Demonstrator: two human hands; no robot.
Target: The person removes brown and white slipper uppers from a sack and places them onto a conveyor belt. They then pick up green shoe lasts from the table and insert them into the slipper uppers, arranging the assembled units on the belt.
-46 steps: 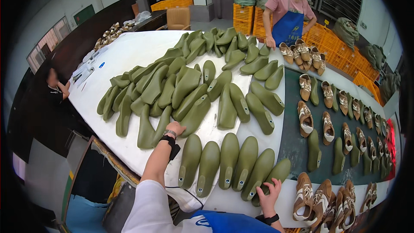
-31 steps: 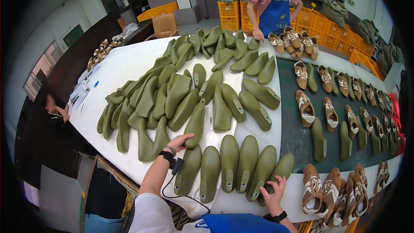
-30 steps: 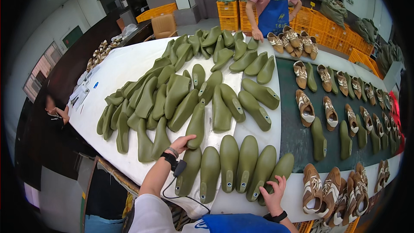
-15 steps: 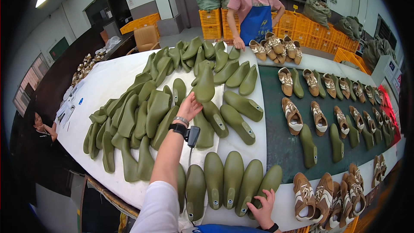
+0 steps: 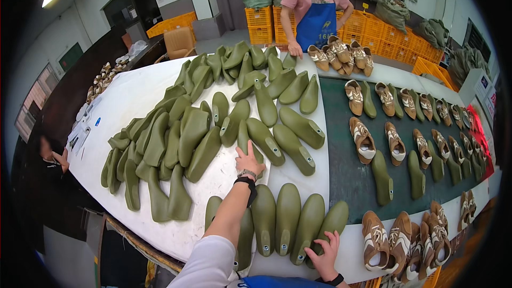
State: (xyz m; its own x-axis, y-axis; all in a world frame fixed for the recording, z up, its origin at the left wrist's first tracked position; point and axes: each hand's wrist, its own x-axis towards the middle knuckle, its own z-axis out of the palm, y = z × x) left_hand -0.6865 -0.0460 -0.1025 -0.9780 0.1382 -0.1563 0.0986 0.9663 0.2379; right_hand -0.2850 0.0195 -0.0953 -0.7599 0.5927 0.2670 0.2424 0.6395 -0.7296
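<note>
In a workroom, a pale tabletop (image 5: 114, 109) spreads before you, running from 8 o'clock round to 1 about the middle of your view, with a dark green mat (image 5: 349, 184) adjoining it at 3. A seated person (image 5: 52, 156) is at its edge at 9 o'clock; a co-worker (image 5: 317, 16) in a pink top and blue apron stands at 1, one hand on the far edge. Orange crates (image 5: 368, 34) line the wall toward 2 o'clock, and a tan chair (image 5: 180, 42) stands at 11.

A heap of olive-green shoe moulds (image 5: 192, 133) lies between 9 and 12 o'clock. Brown-and-white shoes (image 5: 362, 141) share the mat with more moulds; a shoe pile (image 5: 341, 56) sits beside the co-worker at 2, and near-side shoes (image 5: 376, 240) line up at 4. Six moulds form a front row (image 5: 288, 213) between 5 and 6 o'clock, its left end partly hidden beneath your left forearm (image 5: 229, 216).

Your left hand (image 5: 249, 164) reaches forward, palm down, just below centre toward 6 o'clock. Its fingers are spread over one single mould (image 5: 242, 134) pointing to 12; whether they grip it or only rest there cannot be told. Your right hand (image 5: 324, 258) is at 5 o'clock, thumb and fingers parted about the near end of the row's rightmost mould (image 5: 335, 217); whether it is squeezed cannot be told either.
</note>
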